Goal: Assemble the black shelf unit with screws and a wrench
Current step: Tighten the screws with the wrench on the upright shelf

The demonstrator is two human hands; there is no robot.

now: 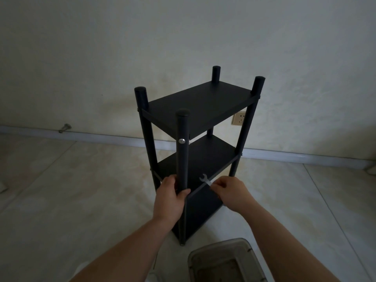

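At the bottom edge, closest of all, sits a clear plastic container [225, 261] on the pale floor [61, 190], just right of centre; what lies inside is too murky to make out. Two bare forearms reach up from the lower corners toward the black shelf unit [200, 102], which stands upright on the floor between the container and the wall [122, 47], with three shelves and four round posts.

The left hand [169, 197] grips the near front post [182, 159] at the level of the middle shelf: fingers curled around the post's left side, thumb wrapped across the front, clamped firmly on it. Higher on that same post, a silver screw head [182, 141] shows at the level of the top shelf.

The right hand [228, 193] pinches the handle end of a small silver wrench [205, 179] between thumb and bunched fingertips, the other fingers tucked close together. The wrench's open jaw points up and left, lying against the front edge of the middle shelf, a little right of the gripped post.

Behind the unit's right side, a wall socket [238, 119] sits low on the wall.
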